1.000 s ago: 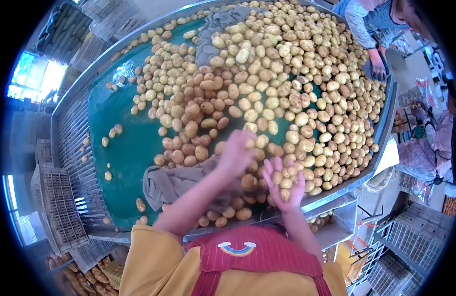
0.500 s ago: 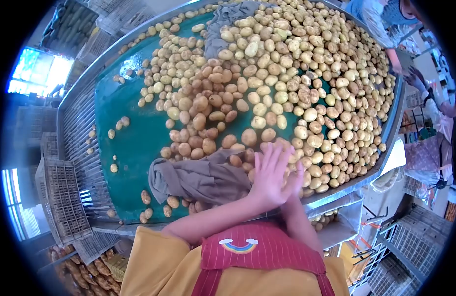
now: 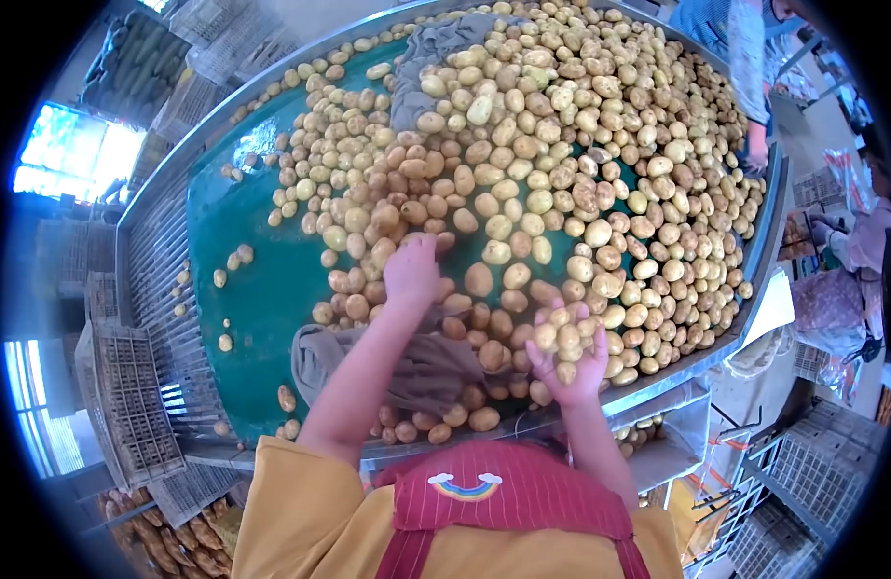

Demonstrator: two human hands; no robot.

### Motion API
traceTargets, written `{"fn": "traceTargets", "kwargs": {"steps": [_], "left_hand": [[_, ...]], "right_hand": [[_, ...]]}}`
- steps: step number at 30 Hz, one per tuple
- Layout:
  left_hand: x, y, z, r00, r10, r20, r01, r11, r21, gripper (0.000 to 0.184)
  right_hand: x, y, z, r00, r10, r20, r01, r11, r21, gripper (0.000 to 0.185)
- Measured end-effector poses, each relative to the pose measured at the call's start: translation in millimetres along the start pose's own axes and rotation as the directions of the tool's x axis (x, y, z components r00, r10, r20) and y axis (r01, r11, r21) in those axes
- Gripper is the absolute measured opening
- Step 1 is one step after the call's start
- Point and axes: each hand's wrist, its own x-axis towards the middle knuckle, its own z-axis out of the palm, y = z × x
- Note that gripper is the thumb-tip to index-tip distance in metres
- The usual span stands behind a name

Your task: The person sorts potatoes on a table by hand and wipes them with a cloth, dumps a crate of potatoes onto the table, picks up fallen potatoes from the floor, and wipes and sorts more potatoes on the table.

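Potatoes (image 3: 522,145) cover much of the green sorting table (image 3: 262,318), thickest on the right. My left hand (image 3: 411,273) reaches over the browner potatoes near the middle. Its fingers are curled down around a potato (image 3: 445,241) at the fingertips, partly hidden. Palm up near the front edge, my right hand (image 3: 577,365) cradles several small potatoes (image 3: 567,340), its fingers curved about them. A crumpled grey cloth (image 3: 320,355) lies under my left forearm, with potatoes around it.
A second grey cloth (image 3: 416,72) lies at the back. Slatted bars (image 3: 161,261) and a plastic crate (image 3: 127,405) are at the left. At the far right, a co-worker's hand (image 3: 755,154) touches the table edge. Stacked crates (image 3: 822,463) stand lower right.
My hands were close together at the front right. My left hand has moved left and farther in; my right hand has turned palm up with small potatoes in it.
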Motion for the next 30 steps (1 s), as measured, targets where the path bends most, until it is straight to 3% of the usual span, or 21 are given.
{"fn": "traceTargets", "kwargs": {"steps": [1, 4, 7, 8, 9, 11, 13, 15, 17, 18, 20, 21, 22, 23, 24, 27, 30], "left_hand": [[5, -5, 5, 0.998, -0.023, 0.051, 0.025, 0.999, -0.038, 0.037], [7, -17, 13, 0.988, 0.149, -0.032, -0.15, 0.987, -0.051, 0.035], [11, -13, 3, 0.996, 0.053, -0.066, -0.067, 0.969, -0.239, 0.031], [14, -11, -4, 0.984, 0.047, -0.173, -0.095, 0.955, -0.282, 0.026], [23, -13, -4, 0.94, 0.071, -0.333, -0.167, 0.949, -0.269, 0.021], [41, -15, -19, 0.921, 0.143, -0.361, -0.164, 0.986, -0.028, 0.018], [53, -11, -25, 0.982, 0.055, -0.18, -0.041, 0.996, 0.082, 0.025], [75, -22, -17, 0.999, 0.034, 0.015, -0.036, 0.989, 0.143, 0.03], [88, -40, 3, 0.974, 0.227, 0.018, -0.224, 0.938, 0.264, 0.03], [85, -26, -14, 0.966, 0.241, 0.096, -0.257, 0.942, 0.218, 0.034], [88, -44, 6, 0.969, 0.245, 0.025, -0.246, 0.963, 0.106, 0.038], [69, -29, -12, 0.961, 0.265, 0.076, -0.275, 0.922, 0.273, 0.04], [75, -50, 8, 0.973, 0.216, 0.082, -0.23, 0.933, 0.275, 0.038], [74, -64, 17, 0.96, 0.276, 0.047, -0.277, 0.916, 0.29, 0.036], [73, -68, 18, 0.973, 0.214, 0.088, -0.23, 0.935, 0.269, 0.037], [65, -72, 14, 0.959, 0.28, 0.043, -0.28, 0.915, 0.291, 0.037], [61, -76, 6, 0.952, 0.3, 0.06, -0.306, 0.937, 0.171, 0.04]], "right_hand": [[-1, -1, 1, 1.0, -0.005, -0.012, 0.005, 1.0, 0.001, 0.04], [-12, 0, 1, 0.997, -0.024, -0.079, 0.024, 1.0, -0.008, 0.04], [-12, 2, 2, 1.0, -0.006, 0.013, 0.006, 0.999, 0.032, 0.041], [-14, 0, 3, 1.0, -0.012, -0.004, 0.012, 1.0, 0.016, 0.039], [-17, -1, 4, 0.999, -0.021, -0.026, 0.021, 1.0, 0.006, 0.039], [-22, -3, 6, 0.997, -0.04, -0.07, 0.039, 0.999, -0.014, 0.038], [-24, -6, 6, 0.997, -0.05, -0.057, 0.049, 0.999, -0.008, 0.038], [-26, -11, 6, 0.998, -0.064, 0.001, 0.064, 0.996, 0.06, 0.04], [-31, -21, 1, 0.99, -0.108, 0.092, 0.106, 0.994, 0.028, 0.043], [-35, -30, 2, 0.985, -0.142, 0.101, 0.142, 0.99, 0.013, 0.042], [-48, -49, 1, 0.962, -0.239, 0.131, 0.237, 0.971, 0.032, 0.041], [-57, -58, 0, 0.944, -0.291, 0.154, 0.284, 0.957, 0.065, 0.04], [-68, -67, 2, 0.923, -0.34, 0.181, 0.316, 0.937, 0.148, 0.04], [-81, -80, 1, 0.901, -0.391, 0.188, 0.356, 0.914, 0.194, 0.042], [-97, -91, 4, 0.867, -0.465, 0.179, 0.429, 0.879, 0.209, 0.041], [-151, -131, 7, 0.726, -0.669, 0.157, 0.643, 0.742, 0.19, 0.038], [-217, -173, 0, 0.449, -0.893, 0.041, 0.881, 0.45, 0.146, 0.036]]}}
